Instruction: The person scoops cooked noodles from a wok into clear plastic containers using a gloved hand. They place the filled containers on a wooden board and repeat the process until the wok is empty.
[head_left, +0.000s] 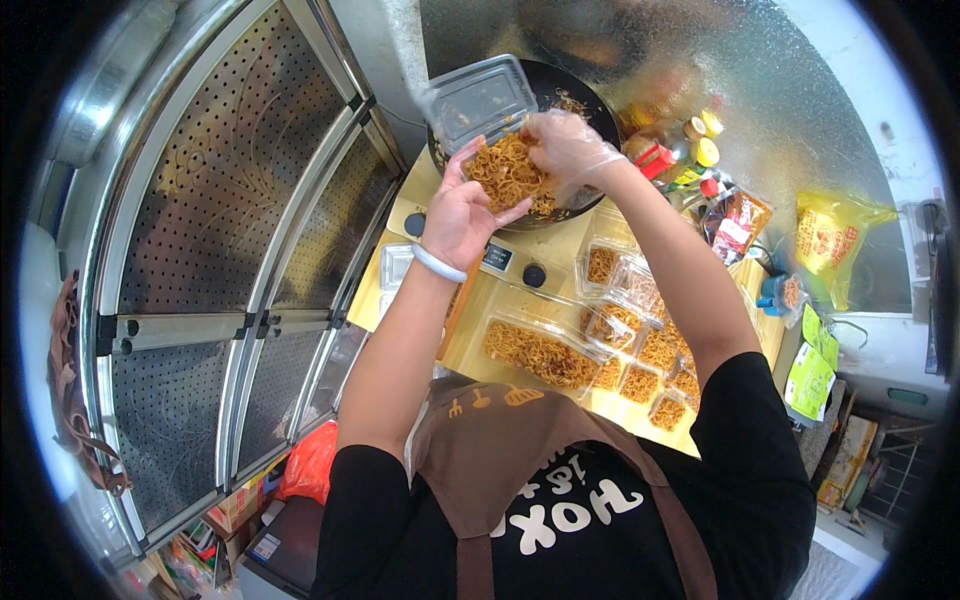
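Note:
My left hand (466, 214), bare with a pale bangle at the wrist, holds a clear hinged plastic container over a black wok (551, 75). Fried noodles (506, 172) fill its base, and its clear lid (484, 97) stands folded back. In a clear disposable glove, my right hand (568, 148) presses on the noodles at the right side of the container; its fingertips are partly hidden. More noodles lie in the wok beneath. Nearer to me on the wooden table are a long clear container of noodles (540, 352) and several small filled ones (640, 382).
Bottles (667, 154) and a sauce pouch (737, 225) stand right of the wok. A cooker with a black knob (534, 275) lies under it. Empty clear containers (395, 266) sit at the table's left edge, beside a perforated metal cabinet (217, 165). A yellow bag (831, 240) hangs at right.

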